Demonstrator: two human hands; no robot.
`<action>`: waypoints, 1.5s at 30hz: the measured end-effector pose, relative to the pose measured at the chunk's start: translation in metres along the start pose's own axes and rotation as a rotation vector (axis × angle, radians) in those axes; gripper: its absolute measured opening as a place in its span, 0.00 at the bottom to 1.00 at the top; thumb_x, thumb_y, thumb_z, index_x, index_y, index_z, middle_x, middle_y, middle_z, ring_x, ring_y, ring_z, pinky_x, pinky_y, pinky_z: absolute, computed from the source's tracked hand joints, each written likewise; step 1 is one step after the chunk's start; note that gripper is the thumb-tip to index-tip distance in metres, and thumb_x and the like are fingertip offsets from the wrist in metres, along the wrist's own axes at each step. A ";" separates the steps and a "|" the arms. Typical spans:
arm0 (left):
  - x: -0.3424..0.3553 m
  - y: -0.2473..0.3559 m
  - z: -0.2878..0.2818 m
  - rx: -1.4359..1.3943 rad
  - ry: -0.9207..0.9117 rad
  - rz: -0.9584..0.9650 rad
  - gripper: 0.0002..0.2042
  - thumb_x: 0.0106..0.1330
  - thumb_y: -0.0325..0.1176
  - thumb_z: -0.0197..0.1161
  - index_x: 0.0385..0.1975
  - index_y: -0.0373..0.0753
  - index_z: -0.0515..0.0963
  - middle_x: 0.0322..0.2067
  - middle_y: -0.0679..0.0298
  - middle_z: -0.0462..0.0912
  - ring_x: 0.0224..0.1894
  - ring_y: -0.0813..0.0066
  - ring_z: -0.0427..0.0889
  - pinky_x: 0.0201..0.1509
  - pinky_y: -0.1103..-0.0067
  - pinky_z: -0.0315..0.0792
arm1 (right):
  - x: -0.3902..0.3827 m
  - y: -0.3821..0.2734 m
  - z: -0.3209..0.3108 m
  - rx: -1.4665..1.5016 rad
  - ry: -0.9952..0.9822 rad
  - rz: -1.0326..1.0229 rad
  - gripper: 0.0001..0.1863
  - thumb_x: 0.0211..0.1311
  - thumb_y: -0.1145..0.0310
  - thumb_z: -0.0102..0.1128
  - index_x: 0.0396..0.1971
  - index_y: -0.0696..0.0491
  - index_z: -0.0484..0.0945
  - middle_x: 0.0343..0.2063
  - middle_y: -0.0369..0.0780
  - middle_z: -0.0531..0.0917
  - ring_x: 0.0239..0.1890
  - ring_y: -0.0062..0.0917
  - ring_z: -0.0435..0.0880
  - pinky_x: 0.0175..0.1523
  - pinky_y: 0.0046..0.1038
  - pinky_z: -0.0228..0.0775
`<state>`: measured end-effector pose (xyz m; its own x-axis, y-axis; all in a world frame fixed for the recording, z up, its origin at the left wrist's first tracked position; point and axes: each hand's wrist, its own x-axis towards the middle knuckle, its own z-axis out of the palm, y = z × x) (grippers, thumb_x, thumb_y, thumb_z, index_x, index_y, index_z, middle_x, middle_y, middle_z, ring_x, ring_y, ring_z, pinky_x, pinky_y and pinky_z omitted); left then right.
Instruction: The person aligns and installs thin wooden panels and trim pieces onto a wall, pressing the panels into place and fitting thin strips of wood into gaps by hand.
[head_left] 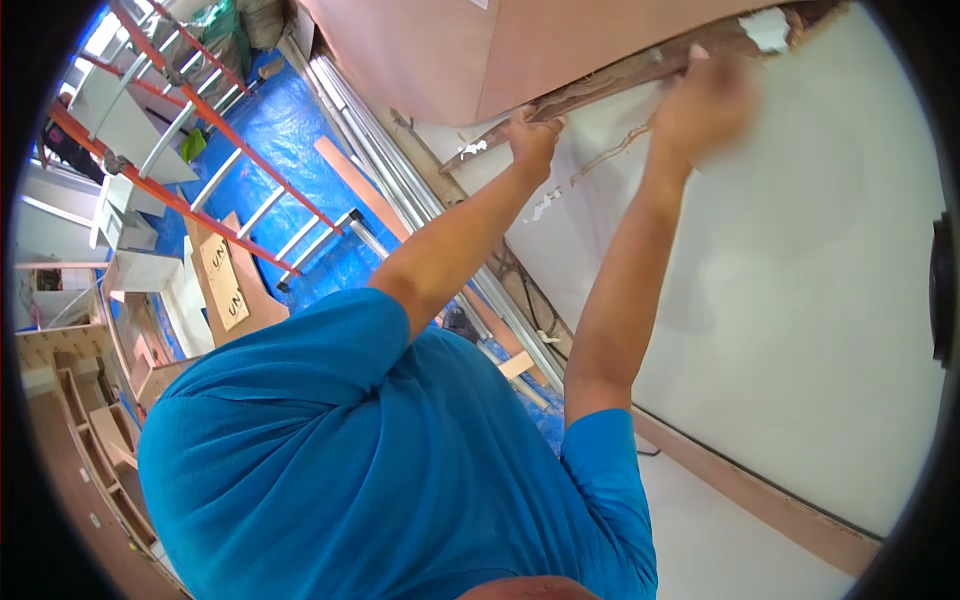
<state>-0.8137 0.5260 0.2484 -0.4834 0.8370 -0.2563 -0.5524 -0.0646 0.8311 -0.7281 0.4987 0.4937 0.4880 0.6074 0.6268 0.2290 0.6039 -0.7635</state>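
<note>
My left hand (pixel 533 145) is closed on the lower edge of a large pinkish-brown board (pixel 430 60) that spans the top of the view. Along this edge runs a rough, torn brown strip (pixel 620 78) with white patches on it. My right hand (pixel 705 110) is farther right, against the same strip, one digit reaching up to it. The rest of that hand is smeared, so its grip does not show. Below both hands lies a broad white panel (pixel 780 300), marked by a brown torn streak (pixel 610 152) and small flaked spots.
An orange ladder (pixel 215 125) with silver rungs stands at the left on blue sheeting (pixel 290 120). Long metal channels (pixel 375 145) run beside the white panel. Wooden boards (pixel 235 280) and shelving (pixel 100 430) are at the left. A dark object (pixel 942 290) sits at the right rim.
</note>
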 end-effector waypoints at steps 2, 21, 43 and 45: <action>-0.002 0.002 -0.010 -0.112 0.014 -0.014 0.30 0.60 0.23 0.72 0.59 0.30 0.62 0.40 0.51 0.80 0.40 0.63 0.84 0.43 0.71 0.81 | 0.004 0.002 -0.006 -0.014 -0.029 -0.051 0.18 0.62 0.74 0.68 0.47 0.67 0.74 0.42 0.46 0.82 0.39 0.27 0.84 0.42 0.26 0.79; -0.058 -0.022 -0.028 -0.380 -0.274 -0.560 0.10 0.70 0.27 0.63 0.46 0.31 0.73 0.46 0.46 0.75 0.51 0.52 0.79 0.67 0.59 0.76 | -0.031 0.002 -0.164 0.031 0.283 0.054 0.20 0.56 0.81 0.74 0.46 0.69 0.75 0.36 0.46 0.82 0.36 0.22 0.83 0.39 0.32 0.91; -0.097 -0.079 -0.030 -0.171 -0.220 -0.729 0.11 0.73 0.33 0.63 0.45 0.31 0.73 0.41 0.53 0.76 0.40 0.65 0.81 0.43 0.76 0.84 | -0.105 0.063 -0.310 0.029 0.316 0.100 0.29 0.60 0.78 0.69 0.60 0.68 0.69 0.51 0.55 0.82 0.52 0.38 0.86 0.47 0.43 0.89; -0.091 -0.065 -0.022 -0.174 -0.199 -0.689 0.11 0.74 0.34 0.63 0.45 0.31 0.74 0.41 0.53 0.77 0.41 0.64 0.81 0.44 0.76 0.84 | -0.097 0.062 -0.290 0.073 0.261 0.075 0.26 0.60 0.80 0.68 0.58 0.67 0.70 0.51 0.54 0.82 0.52 0.37 0.85 0.47 0.42 0.90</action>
<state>-0.7491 0.4416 0.2070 0.1352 0.8004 -0.5840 -0.7943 0.4399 0.4191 -0.5167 0.3273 0.3409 0.7041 0.5039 0.5003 0.1272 0.6036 -0.7870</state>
